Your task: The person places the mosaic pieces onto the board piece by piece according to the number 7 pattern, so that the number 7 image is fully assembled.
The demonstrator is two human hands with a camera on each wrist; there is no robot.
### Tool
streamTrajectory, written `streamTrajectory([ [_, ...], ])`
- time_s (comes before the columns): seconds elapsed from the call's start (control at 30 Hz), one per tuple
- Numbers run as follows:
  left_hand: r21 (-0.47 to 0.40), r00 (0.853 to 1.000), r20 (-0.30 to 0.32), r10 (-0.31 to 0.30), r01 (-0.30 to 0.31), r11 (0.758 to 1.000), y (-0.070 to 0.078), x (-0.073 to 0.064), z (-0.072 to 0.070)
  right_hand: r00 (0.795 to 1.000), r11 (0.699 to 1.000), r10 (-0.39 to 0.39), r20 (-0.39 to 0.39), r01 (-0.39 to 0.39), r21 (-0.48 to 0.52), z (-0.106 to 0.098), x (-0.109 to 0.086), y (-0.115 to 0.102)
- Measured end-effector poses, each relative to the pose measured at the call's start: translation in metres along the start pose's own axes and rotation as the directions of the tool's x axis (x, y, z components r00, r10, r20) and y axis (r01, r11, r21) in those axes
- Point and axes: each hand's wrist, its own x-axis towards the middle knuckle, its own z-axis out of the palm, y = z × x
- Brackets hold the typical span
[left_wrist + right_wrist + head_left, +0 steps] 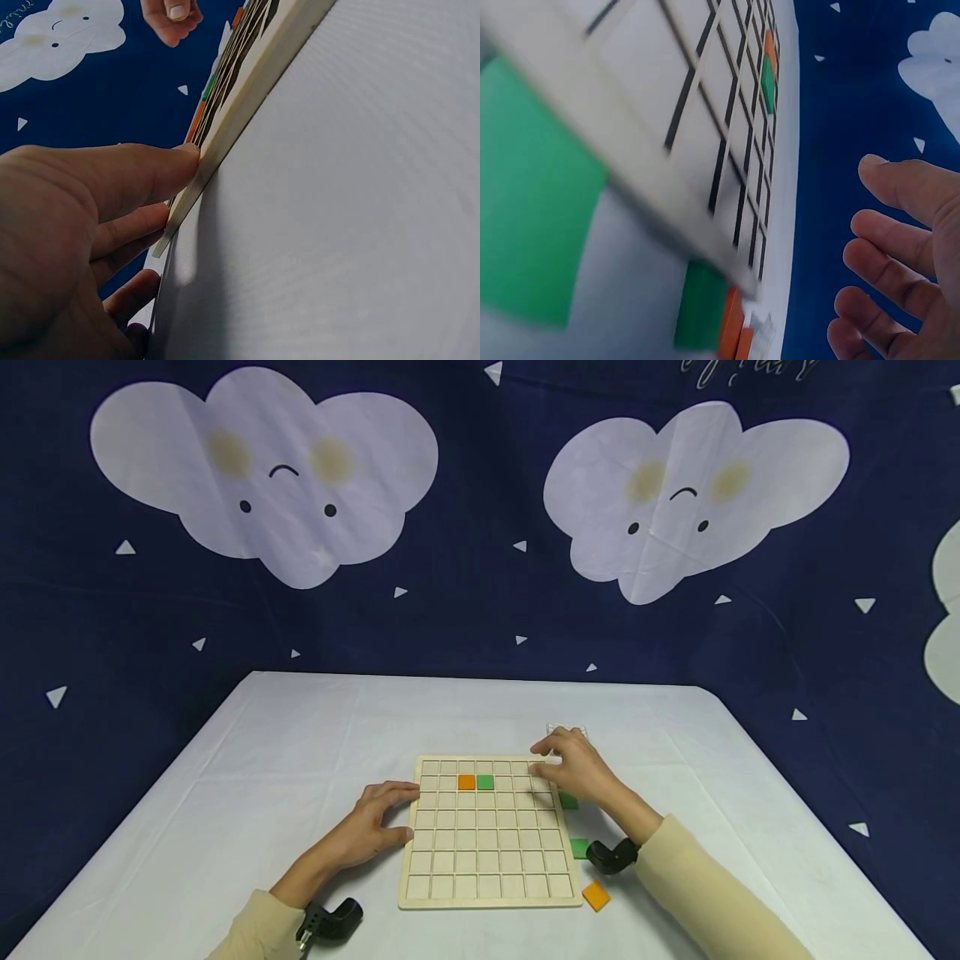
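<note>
We list a pale wood grid board [487,843], its square cells marked off by a lattice that reads as dark lines from the right wrist. In its second row we count one orange tile [467,782] and one green tile [485,782], side by side. Off the board we note two green tiles [578,848] and a loose orange tile [596,896]. We record a white tablecloth [300,743], plain. The backdrop [480,610] is navy, patterned with pale lilac clouds bearing yellowish cheeks and black faces, plus small white triangles. Both sleeves [697,893] are cream; the wrist mounts [611,857] are black.
</note>
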Motion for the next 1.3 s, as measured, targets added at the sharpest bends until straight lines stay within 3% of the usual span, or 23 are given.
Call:
streamTrajectory([
  [0.33,0.004,1.000,-0.004,0.001,-0.001,1.000,0.000,0.000,0.000,0.997,0.996,0.077,-0.019,-0.078,-0.032,-0.005,-0.008,0.022],
  [0.9,-0.001,1.000,-0.003,-0.006,0.006,1.000,-0.001,0.000,0.000,0.990,0.987,0.134,-0.037,-0.137,-0.082,-0.009,-0.018,0.057],
  [1.3,-0.019,1.000,-0.003,-0.009,0.009,1.000,0.002,0.000,-0.001,0.986,0.977,0.163,-0.026,-0.165,-0.132,-0.007,-0.015,0.062],
])
